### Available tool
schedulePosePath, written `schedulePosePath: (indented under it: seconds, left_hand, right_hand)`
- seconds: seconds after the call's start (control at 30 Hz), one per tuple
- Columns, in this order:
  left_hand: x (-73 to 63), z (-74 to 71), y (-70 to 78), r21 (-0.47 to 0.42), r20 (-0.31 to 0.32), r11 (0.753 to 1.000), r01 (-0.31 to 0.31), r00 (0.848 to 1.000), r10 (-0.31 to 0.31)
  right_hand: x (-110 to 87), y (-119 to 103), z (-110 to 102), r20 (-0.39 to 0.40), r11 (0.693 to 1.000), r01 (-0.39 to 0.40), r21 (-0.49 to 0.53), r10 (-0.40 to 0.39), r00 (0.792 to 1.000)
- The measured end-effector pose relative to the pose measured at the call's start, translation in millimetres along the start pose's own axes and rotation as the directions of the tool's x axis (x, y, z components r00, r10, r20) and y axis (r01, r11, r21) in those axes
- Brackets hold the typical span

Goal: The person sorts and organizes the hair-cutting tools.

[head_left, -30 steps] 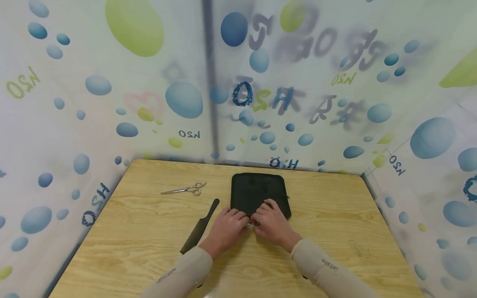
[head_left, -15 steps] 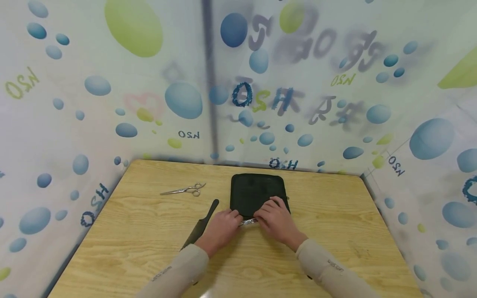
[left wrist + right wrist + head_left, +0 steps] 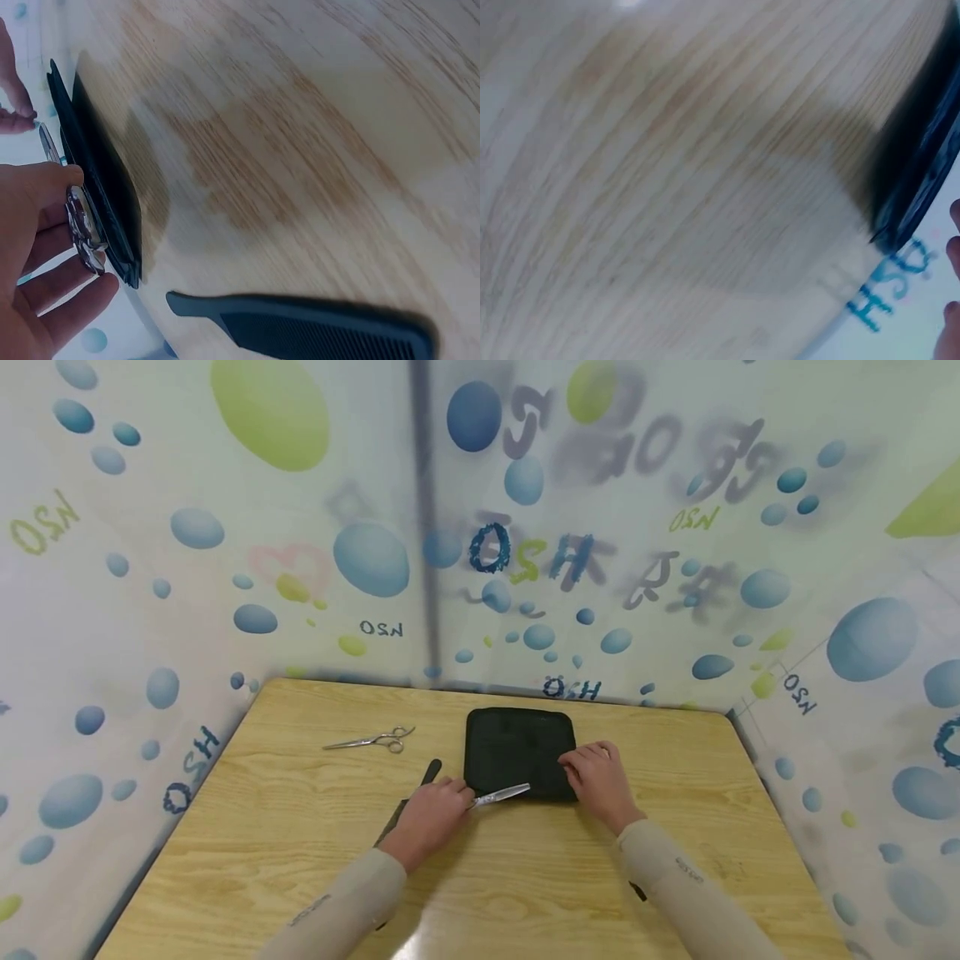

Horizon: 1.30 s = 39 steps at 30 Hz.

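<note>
My left hand (image 3: 433,821) holds a pair of silver scissors (image 3: 504,794), the blades pointing right across the near edge of a flat black zip case (image 3: 519,747). In the left wrist view the shiny handle rings (image 3: 84,221) sit between thumb and fingers, beside the case (image 3: 94,161). At the case's right edge is my right hand (image 3: 603,783), fingers loosely bent, with nothing seen in them. Only a few of its fingertips (image 3: 952,259) enter the right wrist view, next to the case's dark edge (image 3: 922,176).
A black handled comb (image 3: 322,326) lies on the wooden table (image 3: 285,860) just left of my left hand, which partly covers it in the head view. Farther back on the left lies a second pair of silver scissors (image 3: 366,742). Patterned curtains (image 3: 375,560) surround the table's back and sides.
My hands have moved apart: the right has let go of the scissors and shifted right, the left has shifted slightly left with them. The scissors' blades now show.
</note>
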<state>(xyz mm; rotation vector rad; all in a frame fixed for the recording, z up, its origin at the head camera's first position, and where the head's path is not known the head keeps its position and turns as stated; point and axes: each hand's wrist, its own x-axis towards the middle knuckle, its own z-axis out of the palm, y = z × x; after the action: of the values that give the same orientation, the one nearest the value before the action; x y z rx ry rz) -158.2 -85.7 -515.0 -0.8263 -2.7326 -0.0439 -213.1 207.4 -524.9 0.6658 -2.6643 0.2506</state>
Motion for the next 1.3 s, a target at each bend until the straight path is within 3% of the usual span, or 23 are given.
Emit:
schedulePosePath:
  seconds: [0.17, 0.37, 0.87, 1.03, 1.3]
  left_hand:
    - [-2.5, 0.2, -6.6, -0.007, 0.002, 1.0, -0.009, 1.0, 0.009]
    - [-2.9, 3.6, -15.7, -0.001, -0.046, 1.0, -0.001, 0.999, 0.001]
    - [-1.9, -5.1, -18.1, -0.031, -0.041, 0.999, 0.041, 0.998, -0.042]
    - [-2.0, -5.4, -18.7, -0.039, -0.026, 0.998, 0.052, 0.998, -0.053]
    - [-3.9, -3.4, -21.7, -0.044, -0.002, 0.996, 0.08, 0.997, -0.08]
  right_hand:
    - [0.2, 12.4, 1.8, 0.084, 0.996, -0.089, -0.014, 0.089, 0.992]
    - [4.6, 20.5, 1.9, 0.096, 0.991, -0.131, -0.004, 0.131, 0.987]
    - [4.2, 29.2, 16.7, 0.242, 0.988, -0.136, -0.069, 0.149, 0.959]
    - [5.2, 30.1, 17.9, 0.32, 0.989, -0.14, -0.052, 0.149, 0.936]
    - [10.9, 28.3, 12.0, 0.453, 0.991, -0.136, -0.02, 0.13, 0.882]
